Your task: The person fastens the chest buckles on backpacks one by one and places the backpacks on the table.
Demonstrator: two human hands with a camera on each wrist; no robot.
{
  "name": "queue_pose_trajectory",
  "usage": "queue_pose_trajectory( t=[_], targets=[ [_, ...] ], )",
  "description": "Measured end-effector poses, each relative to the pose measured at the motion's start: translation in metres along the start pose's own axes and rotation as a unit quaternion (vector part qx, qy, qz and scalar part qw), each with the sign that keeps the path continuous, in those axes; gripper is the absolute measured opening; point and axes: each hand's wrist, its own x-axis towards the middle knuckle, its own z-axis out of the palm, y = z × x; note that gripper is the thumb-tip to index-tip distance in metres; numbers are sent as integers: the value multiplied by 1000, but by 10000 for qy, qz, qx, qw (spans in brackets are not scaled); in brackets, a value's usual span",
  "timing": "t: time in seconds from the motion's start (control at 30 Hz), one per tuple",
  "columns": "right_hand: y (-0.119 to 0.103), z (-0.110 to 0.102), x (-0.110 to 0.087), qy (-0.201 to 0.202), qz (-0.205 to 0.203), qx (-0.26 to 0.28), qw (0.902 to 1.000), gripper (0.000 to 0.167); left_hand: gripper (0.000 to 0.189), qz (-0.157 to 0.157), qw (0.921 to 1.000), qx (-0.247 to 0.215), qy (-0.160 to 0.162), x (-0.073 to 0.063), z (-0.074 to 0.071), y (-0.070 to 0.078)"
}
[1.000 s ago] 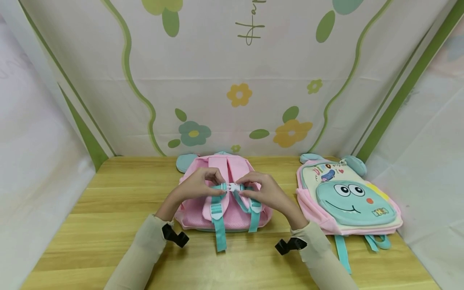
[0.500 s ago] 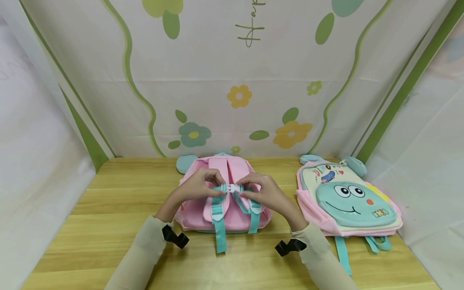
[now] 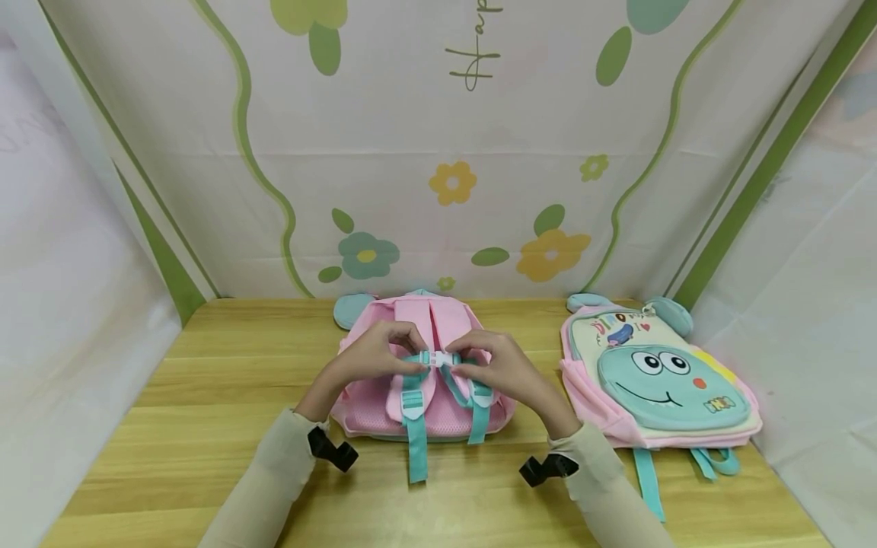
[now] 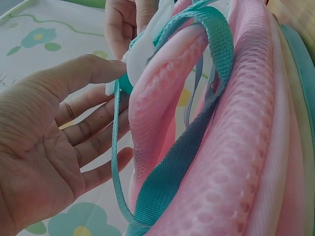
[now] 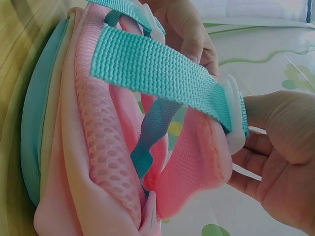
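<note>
A pink backpack (image 3: 445, 423) with a mesh back lies straps-up on the table, in the middle of the head view. Across its shoulder straps sits a white plastic side-release buckle (image 3: 437, 359) on teal webbing. My left hand (image 3: 377, 352) pinches the buckle's left end between thumb and fingers. From the other side, my right hand (image 3: 505, 367) pinches its right end. The two buckle halves are in line and meet between the fingertips. In the wrist views, white strap adjusters (image 5: 236, 118) and a pink padded strap (image 4: 160, 88) hide much of the fingertips.
A second backpack (image 3: 674, 380), with a smiling teal dinosaur face, lies to the right, its teal straps (image 3: 647, 483) hanging toward the front. Loose webbing (image 3: 416, 449) trails from the pink backpack onto the wooden table (image 3: 226, 396). A flowered cloth (image 3: 404, 114) stands behind.
Both hands keep their pinch on the buckle. Its two halves look slightly closer together, and it sits a touch further left. The backpacks stay in place.
</note>
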Motion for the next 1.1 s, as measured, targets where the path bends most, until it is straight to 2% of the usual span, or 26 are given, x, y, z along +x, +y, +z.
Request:
queue_pose_trajectory(
  t=[0.53, 0.83, 1.1],
  targets=[
    [-1, 1, 0, 53, 161, -109, 9998, 29, 21, 23, 9996, 231, 138, -1, -1, 2],
    [0, 0, -1, 86, 349, -246, 9991, 24, 19, 87, 9992, 336, 215, -1, -1, 0],
    [1, 1, -1, 54, 342, -241, 9991, 23, 20, 58, 9991, 359, 210, -1, -1, 0]
  ],
)
